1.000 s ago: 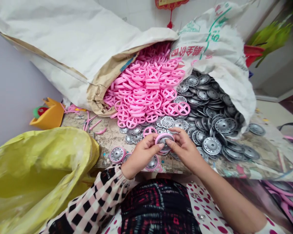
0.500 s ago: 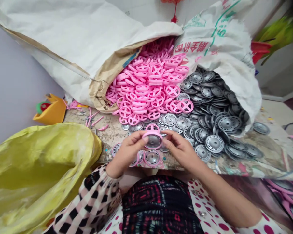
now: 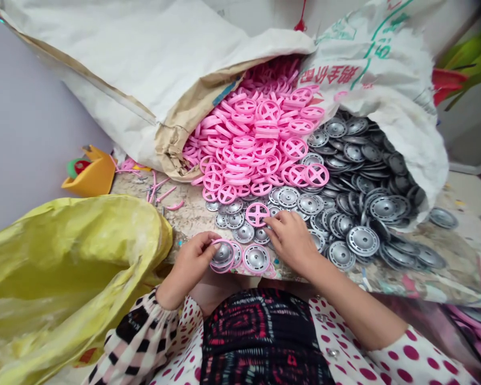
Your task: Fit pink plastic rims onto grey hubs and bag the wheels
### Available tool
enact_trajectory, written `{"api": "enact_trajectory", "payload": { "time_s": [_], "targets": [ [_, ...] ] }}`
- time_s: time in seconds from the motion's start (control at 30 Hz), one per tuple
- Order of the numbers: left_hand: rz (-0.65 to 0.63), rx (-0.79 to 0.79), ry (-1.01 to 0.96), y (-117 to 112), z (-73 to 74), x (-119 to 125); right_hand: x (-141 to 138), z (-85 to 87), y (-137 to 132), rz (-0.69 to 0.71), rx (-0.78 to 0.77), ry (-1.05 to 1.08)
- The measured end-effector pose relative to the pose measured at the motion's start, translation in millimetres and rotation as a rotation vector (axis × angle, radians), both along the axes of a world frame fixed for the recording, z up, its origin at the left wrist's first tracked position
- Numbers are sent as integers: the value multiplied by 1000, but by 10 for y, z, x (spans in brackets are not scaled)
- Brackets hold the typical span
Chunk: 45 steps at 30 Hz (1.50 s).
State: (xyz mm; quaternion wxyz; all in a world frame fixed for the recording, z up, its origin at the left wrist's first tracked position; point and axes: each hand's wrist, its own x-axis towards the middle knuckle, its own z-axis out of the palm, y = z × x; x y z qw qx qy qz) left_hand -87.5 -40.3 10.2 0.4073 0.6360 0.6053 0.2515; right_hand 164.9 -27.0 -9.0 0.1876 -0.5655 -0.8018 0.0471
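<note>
My left hand (image 3: 192, 261) pinches a silver hubcap disc set in a pink wheel rim (image 3: 223, 254) at the table's front edge. Beside it lie more pink-rimmed discs, one of them a silver disc in a pink rim (image 3: 256, 259) lying face up. My right hand (image 3: 292, 238) has its thumb and fingertips closed at the right edge of a bare pink wheel rim (image 3: 257, 214) with a cross of spokes. That rim rests over loose silver discs (image 3: 243, 233).
A pile of pink rims (image 3: 248, 144) spills from a white sack (image 3: 116, 59). Silver discs (image 3: 363, 240) spill from another sack (image 3: 409, 123) at right. A yellow bag (image 3: 76, 224) gapes at left. Behind it stands an orange container (image 3: 91, 174); pink scraps (image 3: 176, 206) lie nearby.
My hands have moved apart. The pink-rimmed disc between them went down and left with my left hand. My right hand has come to the bare pink rim behind.
</note>
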Motion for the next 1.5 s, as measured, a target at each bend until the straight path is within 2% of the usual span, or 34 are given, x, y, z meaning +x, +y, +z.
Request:
{"api": "enact_trajectory", "payload": {
  "time_s": [0.17, 0.3, 0.4, 0.53, 0.73, 0.83, 0.9, 1.03, 1.13, 1.2, 1.33, 1.4, 1.5],
  "targets": [
    [189, -7, -46, 77, -6, -188, -152, 52, 109, -13, 13, -118],
    [295, 2, -42, 135, -85, -335, -237, 22, 161, -11, 30, -211],
    [304, 64, 137, 145, -175, -356, -260, -54, 198, 2, 94, -262],
    [261, 223, 408, 138, -244, -332, -257, -155, 235, 64, 157, -295],
    [269, 324, 437, 114, -196, -320, -199, -161, 239, 98, 222, -268],
    [260, 410, 295, 59, -97, -198, -169, -83, 180, 91, 227, -139],
    [229, 344, 66, 17, -24, -46, -177, -6, 98, 121, 239, -24],
    [218, -148, -570, -25, 79, 306, -260, 149, -130, 257, 318, 58],
    [259, -405, -877, -3, 105, 461, -307, 207, -254, 357, 357, 59],
    [313, -461, -939, 24, 109, 476, -288, 202, -264, 343, 337, 123],
    [433, -414, -951, 56, 128, 370, -176, 125, -112, 107, 154, 273],
    [468, -392, -952, 52, 145, 305, -161, 96, -10, 20, -3, 234],
    [488, -370, -962, 34, 161, 243, -255, 110, 98, -15, -195, 77]
  ]
}}
